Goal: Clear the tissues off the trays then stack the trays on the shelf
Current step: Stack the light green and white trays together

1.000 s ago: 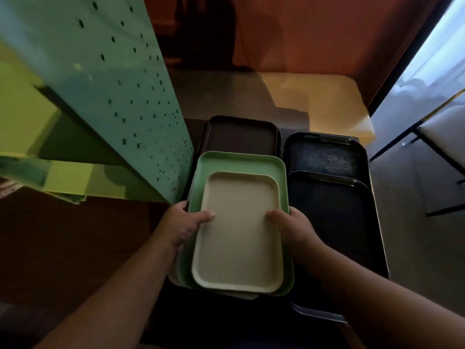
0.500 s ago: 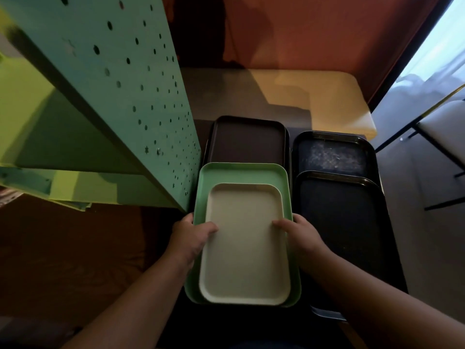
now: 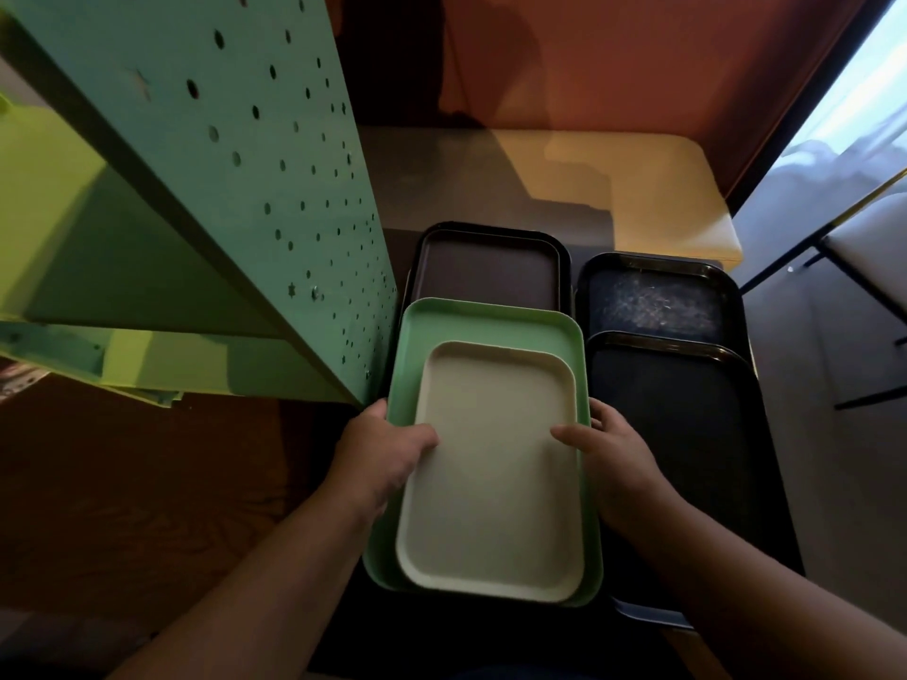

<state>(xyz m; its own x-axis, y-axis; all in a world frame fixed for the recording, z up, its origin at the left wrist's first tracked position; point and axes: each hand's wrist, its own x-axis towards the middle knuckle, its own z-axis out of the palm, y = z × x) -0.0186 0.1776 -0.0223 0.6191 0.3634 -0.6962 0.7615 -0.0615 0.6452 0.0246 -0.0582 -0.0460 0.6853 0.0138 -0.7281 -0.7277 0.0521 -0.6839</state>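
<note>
Head view, looking down. I see both hands on a stack of two trays at centre frame. A cream rectangular plastic tray [image 3: 491, 473] sits nested inside a larger mint-green rectangular plastic tray [image 3: 483, 323]; the green rim shows all round it, widest at 12 o'clock.

Left hand [image 3: 380, 456] grips the stack's left edge at 9 o'clock: thumb lies over the cream tray's rim, the other fingers are curled out of sight beneath. Right hand [image 3: 616, 456] grips the right edge at 3 o'clock the same way, thumb [image 3: 569, 434] on the cream rim, fingers wrapped round the green edge. Both are closed on the stack.

At 12 o'clock from the stack, partly covered by it, lies a dark brown rectangular tray [image 3: 491, 272]. At 2 o'clock, a black rectangular tray with a scuffed, speckled floor [image 3: 655, 299]. At 3 o'clock, just beside the right hand, a second black rectangular tray [image 3: 682, 424] overlaps the near end of the scuffed one. I cannot tell whether the held stack rests on the dark surface [image 3: 338, 606] below or hangs above it.

No tissue visible on any tray face I can see.

At 10 o'clock stands a mint-green perforated metal shelf panel [image 3: 275, 179], with yellow-green shelf boards [image 3: 64, 223] to its left. The panel's lower corner is near the left hand.
</note>
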